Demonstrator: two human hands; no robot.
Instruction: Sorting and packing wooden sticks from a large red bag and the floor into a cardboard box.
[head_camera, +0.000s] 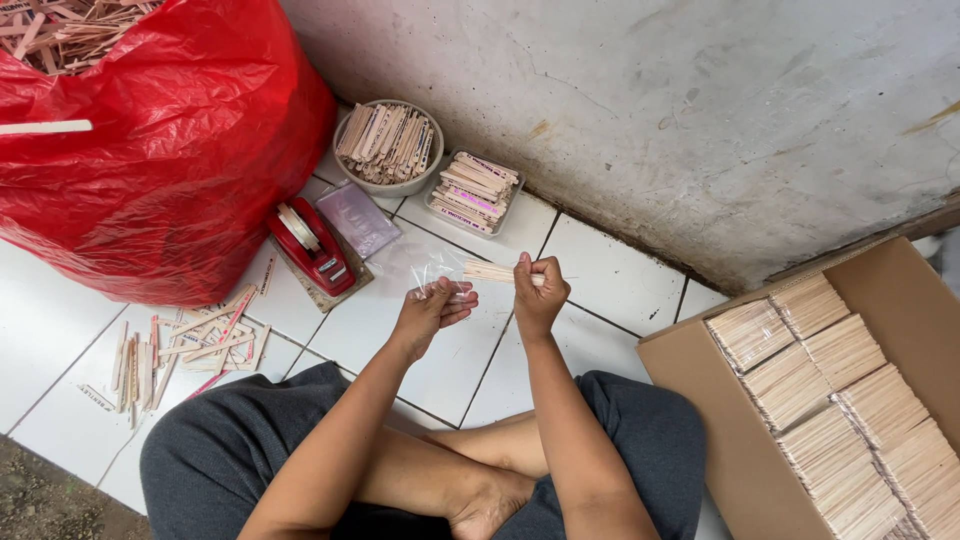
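**Bundle of wooden sticks held beside a clear bag, seen from above**

White floor tiles (600, 275) and a stained grey wall (700, 110) form the setting; a person is seated cross-legged on the tiles, viewed from the head camera. A small bundle of flat wooden sticks (490, 271) is clamped in the closed right hand (540, 295), with one end projecting to the left; a clear plastic bag (437, 268) is pinched between the fingers of the left hand (430, 310), its mouth lying against the projecting stick ends; both are held above the tiles, in front of the crossed legs. A large red plastic sack (170, 170), filled with loose sticks, is seen at the upper left; loose sticks (190, 345) are scattered on the floor below it. A red tape dispenser (312, 246) is placed just beside the sack; a round bowl of sticks (388, 145) and a rectangular tray of printed sticks (475, 192) are set against the wall. An open cardboard box (720, 420), at the right, is packed with stacked bundles of sticks (840, 400).
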